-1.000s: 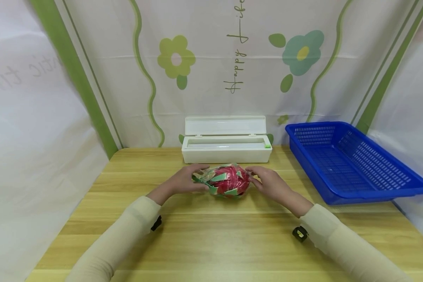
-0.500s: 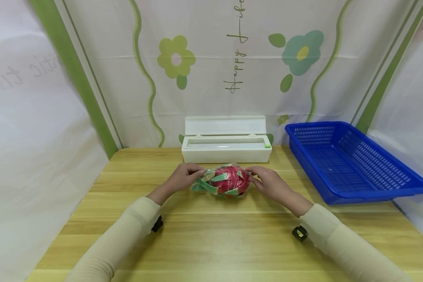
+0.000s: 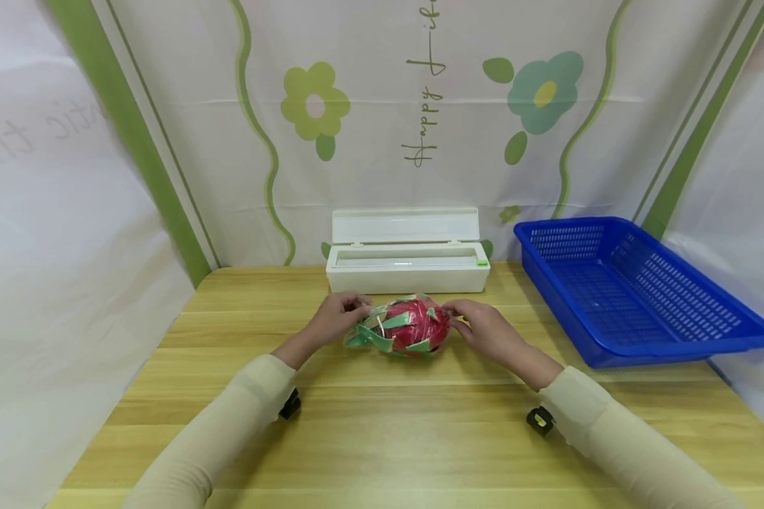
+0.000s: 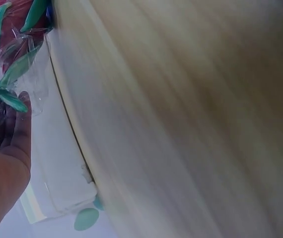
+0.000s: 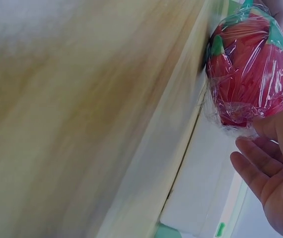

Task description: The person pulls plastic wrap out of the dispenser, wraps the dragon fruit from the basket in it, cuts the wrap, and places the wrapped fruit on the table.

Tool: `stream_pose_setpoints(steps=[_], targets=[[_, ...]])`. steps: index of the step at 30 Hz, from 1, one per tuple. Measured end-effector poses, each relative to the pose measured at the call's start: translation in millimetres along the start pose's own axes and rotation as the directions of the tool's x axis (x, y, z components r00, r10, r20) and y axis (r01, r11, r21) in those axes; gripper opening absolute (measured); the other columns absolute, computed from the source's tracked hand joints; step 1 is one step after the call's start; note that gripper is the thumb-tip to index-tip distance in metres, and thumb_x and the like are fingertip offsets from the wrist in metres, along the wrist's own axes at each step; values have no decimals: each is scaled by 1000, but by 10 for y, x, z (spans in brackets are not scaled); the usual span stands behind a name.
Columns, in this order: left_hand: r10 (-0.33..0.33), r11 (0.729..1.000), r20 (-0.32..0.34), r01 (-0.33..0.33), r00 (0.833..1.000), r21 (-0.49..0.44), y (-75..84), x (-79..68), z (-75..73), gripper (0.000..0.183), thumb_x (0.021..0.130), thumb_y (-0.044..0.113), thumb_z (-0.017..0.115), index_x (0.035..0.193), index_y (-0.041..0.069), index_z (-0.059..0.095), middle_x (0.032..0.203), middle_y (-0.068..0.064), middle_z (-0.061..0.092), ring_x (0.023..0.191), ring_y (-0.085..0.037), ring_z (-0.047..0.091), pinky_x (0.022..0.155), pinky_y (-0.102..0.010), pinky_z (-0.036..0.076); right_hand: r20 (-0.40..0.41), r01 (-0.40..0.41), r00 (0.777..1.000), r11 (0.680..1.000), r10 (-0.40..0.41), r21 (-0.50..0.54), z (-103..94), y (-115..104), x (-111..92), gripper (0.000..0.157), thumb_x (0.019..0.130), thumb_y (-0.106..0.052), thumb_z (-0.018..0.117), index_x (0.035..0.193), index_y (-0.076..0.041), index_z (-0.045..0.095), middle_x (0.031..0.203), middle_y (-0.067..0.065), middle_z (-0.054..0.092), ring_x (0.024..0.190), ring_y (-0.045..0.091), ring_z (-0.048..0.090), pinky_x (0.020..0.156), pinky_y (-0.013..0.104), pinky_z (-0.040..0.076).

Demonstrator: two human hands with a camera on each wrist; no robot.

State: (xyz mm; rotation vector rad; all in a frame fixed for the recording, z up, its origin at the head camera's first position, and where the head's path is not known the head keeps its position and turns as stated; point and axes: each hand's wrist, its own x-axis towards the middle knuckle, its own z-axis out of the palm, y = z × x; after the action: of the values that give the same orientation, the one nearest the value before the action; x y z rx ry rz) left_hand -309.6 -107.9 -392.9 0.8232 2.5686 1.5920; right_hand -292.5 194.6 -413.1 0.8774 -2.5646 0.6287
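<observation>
A red dragon fruit [image 3: 414, 324] with green scales lies on its side on the table, wrapped in clear cling film [image 5: 250, 79]. At its leafy left end, my left hand [image 3: 339, 317] holds the film with thumb and fingers drawn together; in the left wrist view its fingers [image 4: 20, 119] reach behind a green tip. My right hand [image 3: 480, 326] pinches the film at the rounded right end between thumb and index finger. The other right fingers [image 5: 255, 163] are loosely bent below, in the right wrist view.
Behind the fruit stands a white cling film box [image 3: 407, 279], its lid raised and a roll inside. A blue perforated basket [image 3: 586, 336] sits at the right rear of the wooden table [image 3: 407, 438]. A patterned curtain [image 3: 382, 155] closes off the back.
My left fingers, spread around the fruit's left end a second ago, have drawn together at the film on its upper left. The right hand and the fruit have stayed nearly in place.
</observation>
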Motion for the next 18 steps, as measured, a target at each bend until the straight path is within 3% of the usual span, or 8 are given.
stream_pose_setpoints(steps=[6,9,14,18], targets=[[9,1000,-10,-10,1000,-26,-178,81,48,12,86,8,56,95,0,52,78,-13,56,66,-19,49,56,-28,41,3,-7,1000,1000,7,0,-6,-22,16,25,79,-7,65,104,-10,60,97,2,63,88,15,59,72,29,49],[16,1000,-32,-15,999,27,-282,116,77,6,85,14,58,87,8,59,75,-7,57,64,-18,48,55,-28,42,5,-9,1000,1000,9,-1,-10,-31,19,25,79,-7,64,104,-10,60,97,2,63,88,15,59,72,29,49],[-24,995,-71,31,997,94,-297,122,83,7,83,20,62,82,16,68,77,3,62,68,-13,55,59,-28,47,9,-13,1000,1000,13,-9,-13,-38,19,25,80,-7,64,105,-9,60,98,3,62,89,14,58,73,29,49],[-31,986,-58,40,998,164,-296,119,76,10,83,22,61,84,19,71,80,8,64,71,-9,57,60,-26,47,10,-11,1000,1000,11,-14,-12,-41,19,25,80,-7,64,105,-9,60,98,3,62,89,14,58,73,29,48]])
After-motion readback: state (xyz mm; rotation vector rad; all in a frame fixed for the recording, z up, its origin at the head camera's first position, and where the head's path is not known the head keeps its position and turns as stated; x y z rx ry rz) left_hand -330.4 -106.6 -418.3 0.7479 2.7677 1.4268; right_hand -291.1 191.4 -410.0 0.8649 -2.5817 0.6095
